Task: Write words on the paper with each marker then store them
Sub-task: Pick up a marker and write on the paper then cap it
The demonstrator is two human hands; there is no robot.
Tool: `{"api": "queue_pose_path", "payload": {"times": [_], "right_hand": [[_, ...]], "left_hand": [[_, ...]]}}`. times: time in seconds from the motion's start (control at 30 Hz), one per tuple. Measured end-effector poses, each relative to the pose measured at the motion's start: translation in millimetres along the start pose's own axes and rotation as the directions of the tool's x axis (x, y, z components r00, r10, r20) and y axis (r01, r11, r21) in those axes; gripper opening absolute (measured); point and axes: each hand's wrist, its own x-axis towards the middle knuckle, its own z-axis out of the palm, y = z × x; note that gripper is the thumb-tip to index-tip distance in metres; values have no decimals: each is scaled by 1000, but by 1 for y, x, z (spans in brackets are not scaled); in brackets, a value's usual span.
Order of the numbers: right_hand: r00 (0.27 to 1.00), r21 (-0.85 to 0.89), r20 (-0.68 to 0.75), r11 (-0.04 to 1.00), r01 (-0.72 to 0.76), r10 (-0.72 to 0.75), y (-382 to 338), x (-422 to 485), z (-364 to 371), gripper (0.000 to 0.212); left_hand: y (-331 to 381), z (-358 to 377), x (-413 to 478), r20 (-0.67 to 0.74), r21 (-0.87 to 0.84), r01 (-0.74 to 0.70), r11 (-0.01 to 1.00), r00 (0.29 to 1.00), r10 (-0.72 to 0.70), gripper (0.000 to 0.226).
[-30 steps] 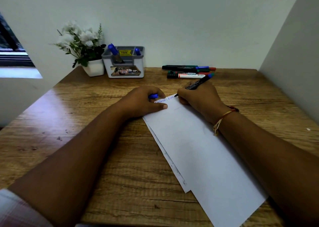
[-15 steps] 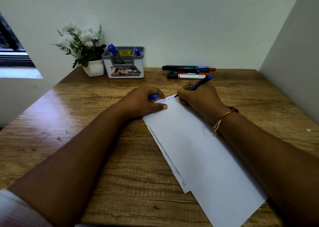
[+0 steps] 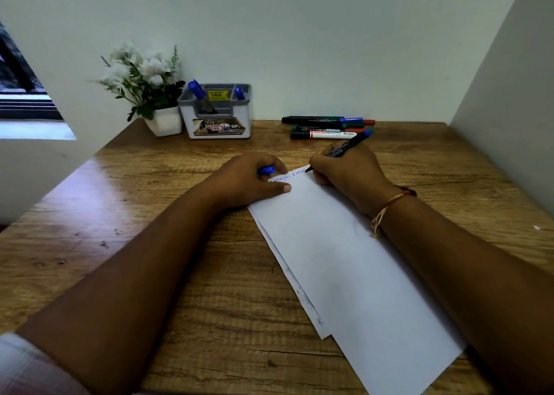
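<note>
White paper sheets lie slanted on the wooden desk, with a line of blue writing along the top edge. My right hand grips a black marker with a blue end, its tip touching the paper at the end of that line. My left hand rests on the paper's top left corner, thumb pressing it down, fingers curled round a blue marker cap. Several more markers lie at the back of the desk. A grey holder contains two blue-capped markers.
A white pot of white flowers stands left of the holder against the back wall. A side wall closes in the desk on the right. A window opening shows at the far left.
The marker tip has crept slightly to the right along the written line. My left hand and the paper have stayed still.
</note>
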Motion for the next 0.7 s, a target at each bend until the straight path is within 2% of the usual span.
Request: {"api": "queue_pose_path", "payload": {"times": [0.2, 0.7], "right_hand": [[1000, 40, -18, 999, -7, 8, 1, -1, 1, 23], [999, -2, -26, 1000, -23, 23, 0, -1, 1, 23]], "left_hand": [[-1, 1, 0, -10, 4, -12, 1000, 1000, 13, 37], [-3, 1, 1, -3, -3, -4, 1000, 1000, 4, 37]]}}
